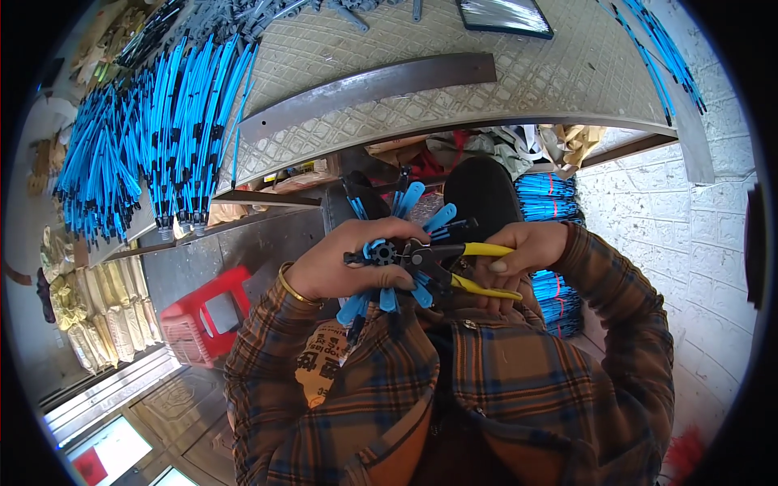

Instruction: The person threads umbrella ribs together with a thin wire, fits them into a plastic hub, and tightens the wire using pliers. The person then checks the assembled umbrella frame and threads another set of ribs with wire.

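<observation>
My left hand (332,261) is curled around a dark notched hub (382,253), with blue flat-ended ribs (412,197) spreading out from it above and below the hand. In my right hand (531,249) is a pair of pliers (485,249) with yellow handles, which stand apart. Their dark head reaches to the right side of the hub, beside my left thumb and index finger. Whether the jaws pinch anything is too small to tell. Both hands work above my lap, just short of the table's near edge.
Bundles of blue ribs (190,121) lie at the table's left, near a heap of grey parts (235,18). A curved metal strip (373,85) rests on the patterned tabletop (559,81). A red stool (207,312) stands left; more blue bundles (551,198) are by the white wall (664,243).
</observation>
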A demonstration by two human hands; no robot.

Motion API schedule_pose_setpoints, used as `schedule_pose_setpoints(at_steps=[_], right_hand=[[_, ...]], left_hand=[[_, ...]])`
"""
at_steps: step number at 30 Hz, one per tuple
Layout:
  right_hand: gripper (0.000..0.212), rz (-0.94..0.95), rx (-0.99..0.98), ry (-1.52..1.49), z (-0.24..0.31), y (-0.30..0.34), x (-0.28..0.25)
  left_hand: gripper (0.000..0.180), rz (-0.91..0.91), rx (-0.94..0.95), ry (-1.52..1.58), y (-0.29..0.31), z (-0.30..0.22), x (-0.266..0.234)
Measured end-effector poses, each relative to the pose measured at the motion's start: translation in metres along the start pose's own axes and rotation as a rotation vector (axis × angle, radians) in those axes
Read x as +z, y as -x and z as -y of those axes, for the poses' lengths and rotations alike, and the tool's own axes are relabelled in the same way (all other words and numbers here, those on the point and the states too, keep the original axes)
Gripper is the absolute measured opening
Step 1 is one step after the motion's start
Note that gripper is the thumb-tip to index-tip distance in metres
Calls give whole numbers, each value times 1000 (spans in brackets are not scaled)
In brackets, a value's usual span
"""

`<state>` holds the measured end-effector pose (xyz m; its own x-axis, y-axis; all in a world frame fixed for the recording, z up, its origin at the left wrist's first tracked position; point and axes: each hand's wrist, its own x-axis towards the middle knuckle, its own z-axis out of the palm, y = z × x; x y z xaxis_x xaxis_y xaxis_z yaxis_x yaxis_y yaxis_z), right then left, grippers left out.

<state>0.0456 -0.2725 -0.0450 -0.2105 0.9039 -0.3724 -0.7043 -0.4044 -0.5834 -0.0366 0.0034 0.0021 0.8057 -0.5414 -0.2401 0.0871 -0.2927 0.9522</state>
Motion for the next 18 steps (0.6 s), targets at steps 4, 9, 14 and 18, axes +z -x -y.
schedule_pose_setpoints(at_steps=[4,9,14,18], right_hand=[[30,14,11,2,-1,-1,-3],[29,29,1,1,-2,-3,-3],[27,44,-20,7,-8,-9,-5],[26,57,-30,17,-18,-16,-9]], left_hand=[[43,-5,25,16,0,3,0],[44,-1,50,7,0,4,0],[48,-26,35,39,2,5,1],[49,-10,59,25,2,9,0]])
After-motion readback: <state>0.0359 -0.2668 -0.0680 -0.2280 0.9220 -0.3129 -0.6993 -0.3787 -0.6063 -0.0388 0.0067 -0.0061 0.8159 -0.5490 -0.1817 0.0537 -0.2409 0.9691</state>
